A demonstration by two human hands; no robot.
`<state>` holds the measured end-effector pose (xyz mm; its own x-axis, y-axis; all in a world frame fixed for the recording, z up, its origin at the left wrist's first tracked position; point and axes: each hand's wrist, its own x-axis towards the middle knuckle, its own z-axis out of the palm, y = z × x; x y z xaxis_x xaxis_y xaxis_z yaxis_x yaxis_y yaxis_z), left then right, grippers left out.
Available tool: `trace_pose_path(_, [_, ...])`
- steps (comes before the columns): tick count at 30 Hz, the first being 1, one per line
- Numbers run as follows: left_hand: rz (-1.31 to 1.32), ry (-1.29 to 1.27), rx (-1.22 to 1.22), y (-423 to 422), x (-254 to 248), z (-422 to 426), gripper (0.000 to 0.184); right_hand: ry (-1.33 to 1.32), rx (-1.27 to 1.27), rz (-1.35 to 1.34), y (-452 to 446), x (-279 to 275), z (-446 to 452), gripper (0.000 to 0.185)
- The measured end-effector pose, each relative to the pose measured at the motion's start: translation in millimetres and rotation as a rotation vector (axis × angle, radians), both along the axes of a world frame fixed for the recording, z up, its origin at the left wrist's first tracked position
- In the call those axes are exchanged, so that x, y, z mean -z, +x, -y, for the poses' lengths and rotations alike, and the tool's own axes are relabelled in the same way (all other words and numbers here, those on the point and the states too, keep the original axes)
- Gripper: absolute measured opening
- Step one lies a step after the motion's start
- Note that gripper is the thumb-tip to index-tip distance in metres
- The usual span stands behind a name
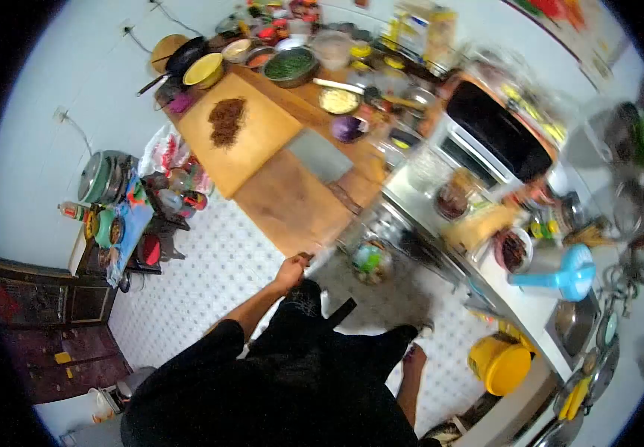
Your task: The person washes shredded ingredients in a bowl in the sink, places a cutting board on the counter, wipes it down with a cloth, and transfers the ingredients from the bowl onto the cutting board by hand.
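Note:
My left hand (291,273) is closed at the front corner of the wooden worktop. A small dark end shows at its fingers, with a pale, blurred shape beside it; I cannot make out what it is. Just beyond lies a bare brown board (292,205). A grey flat rectangle (320,155) rests behind that, and a lighter cutting board (259,149) carries a heap of dark brown chopped food (226,121). My right hand (414,357) hangs low by my right side, near the yellow bucket (502,366). Its fingers are blurred and partly hidden.
Bowls, including one of chopped greens (291,67), crowd the worktop's back. A black-topped appliance (497,130) and a light blue plastic dipper (560,274) stand on the right counter. A low table (132,235) with pots is at left. A container (372,261) sits below the counter.

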<state>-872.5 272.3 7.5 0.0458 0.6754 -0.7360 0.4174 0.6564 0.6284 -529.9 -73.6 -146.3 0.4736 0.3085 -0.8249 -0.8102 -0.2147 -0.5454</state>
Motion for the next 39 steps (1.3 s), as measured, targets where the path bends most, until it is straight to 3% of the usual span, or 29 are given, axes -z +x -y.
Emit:
trace_pose_path(1, [0.12, 0.047, -0.116, -39.3, 10.9, -19.0, 0.021, 0.01, -0.703, 0.703, -41.7, 59.6, -22.3, 0.013])
trace_pose_path(2, [0.235, 0.094, -0.227, -79.7, 21.4, -32.8, 0.022, 0.127, -0.613, 0.731, -88.2, 122.9, -61.7, 0.019])
trace_pose_path(5, [0.517, 0.055, -0.55, -175.9, -3.3, -95.1, 0.028, 0.223, -0.73, 0.198, -210.7, -89.1, -248.8, 0.019])
trace_pose_path(7, [0.549, 0.108, -0.652, -223.9, -32.5, -139.1, 0.03, 0.127, -0.932, 0.415, -265.4, -170.9, -337.4, 0.02])
trace_pose_path(8, [0.553, 0.151, -0.654, -242.3, -38.4, -166.9, 0.03, 0.168, -0.995, 0.547, -277.4, -157.2, -367.7, 0.023])
trace_pose_path(11, [0.307, 0.356, -0.539, -273.3, -36.0, -253.1, 0.021, 0.293, -1.042, 1.075, -267.3, -106.3, -448.2, 0.025])
trace_pose_path(13, [0.278, 0.319, -0.443, -301.9, -22.2, -316.4, 0.023, -0.078, -1.047, 1.446, -283.0, -188.4, -501.2, 0.022])
trace_pose_path(14, [0.281, 0.313, -0.444, -306.5, -27.0, -343.6, 0.023, -0.217, -1.021, 1.597, -283.0, -201.8, -520.4, 0.026])
trace_pose_path(15, [-0.092, 0.493, -0.137, -310.6, -47.8, -368.4, 0.021, -0.269, -1.058, 1.572, -259.5, -150.4, -537.1, 0.036])
trace_pose_path(16, [-0.462, 0.647, 0.188, -311.4, -51.9, -384.7, 0.023, -0.223, -0.982, 1.746, -258.7, -150.2, -543.7, 0.048])
trace_pose_path(17, [-0.464, 0.636, 0.203, -313.2, -39.1, -402.5, 0.023, -0.423, -1.135, 1.694, -249.8, -142.1, -553.5, 0.059])
trace_pose_path(19, [-0.534, 1.137, 0.316, -315.9, -16.6, -451.4, 0.025, -0.533, -1.197, 1.735, -243.1, -124.1, -561.9, 0.06])
trace_pose_path(20, [-0.527, 1.141, 0.339, -317.1, -15.9, -475.0, 0.025, -0.595, -1.236, 1.72, -243.6, -118.2, -565.3, 0.06])
trace_pose_path(22, [-0.457, 0.885, 0.526, -323.3, -35.6, -512.9, 0.027, -0.713, -1.266, 1.554, -247.0, -115.1, -583.0, 0.054])
trace_pose_path(23, [-0.441, 0.819, 0.569, -325.0, -38.5, -529.8, 0.027, -0.732, -1.205, 1.674, -246.5, -103.6, -582.1, 0.045])
trace_pose_path(24, [-0.432, 0.801, 0.593, -329.2, -36.0, -565.9, 0.027, -0.58, -1.101, 1.947, -248.9, -101.7, -589.6, 0.037])
trace_pose_path(25, [-0.458, 0.992, 0.602, -331.0, -37.3, -582.3, 0.03, -0.649, -1.22, 1.749, -252.7, -108.0, -577.0, 0.043])
trace_pose_path(26, [-0.486, 1.185, 0.577, -334.1, -37.3, -587.6, 0.033, -0.694, -1.334, 1.565, -261.7, -151.9, -590.7, 0.05])
trace_pose_path(27, [-0.474, 1.165, 0.596, -339.3, -32.7, -596.0, 0.033, -0.568, -1.184, 1.602, -259.7, -139.6, -576.0, 0.047])
trace_pose_path(28, [-0.484, 1.192, 0.605, -344.5, -19.0, -616.6, 0.038, -0.584, -1.187, 1.589, -264.6, -122.6, -562.5, 0.047])
trace_pose_path(30, [-0.477, 1.211, 0.618, -351.9, -2.2, -630.2, 0.044, -0.655, -1.095, 1.546, -302.3, -177.0, -561.5, 0.044])
trace_pose_path(31, [-0.487, 1.163, 0.734, -354.3, 3.6, -624.2, 0.048, -0.797, -1.106, 1.497, -323.4, -198.2, -562.7, 0.043])
trace_pose_path(32, [-0.495, 1.117, 0.851, -355.1, 5.4, -617.6, 0.053, -0.703, -1.015, 1.54, -350.3, -225.3, -572.2, 0.03])
trace_pose_path(33, [-0.362, 0.913, 0.968, -351.6, -30.9, -614.8, 0.053, -0.666, -0.98, 1.472, -376.9, -225.2, -569.4, 0.02])
trace_pose_path(34, [-0.349, 0.887, 0.988, -356.4, -22.4, -620.9, 0.053, -0.617, -0.964, 1.397, -404.7, -224.6, -563.4, 0.015])
trace_pose_path(36, [0.098, 0.843, 0.687, -363.2, -9.3, -632.6, 0.052, -0.456, -0.791, 0.984, -473.2, -241.6, -595.4, 0.025])
trace_pose_path(37, [0.163, 0.701, 0.592, -370.0, -7.4, -641.0, 0.051, -0.582, -0.872, 0.962, -493.0, -217.0, -593.0, 0.031])
trace_pose_path(39, [0.199, 0.643, 0.644, -363.8, -11.7, -643.2, 0.052, -0.604, -0.766, 0.851, -511.6, -224.8, -582.5, 0.031])
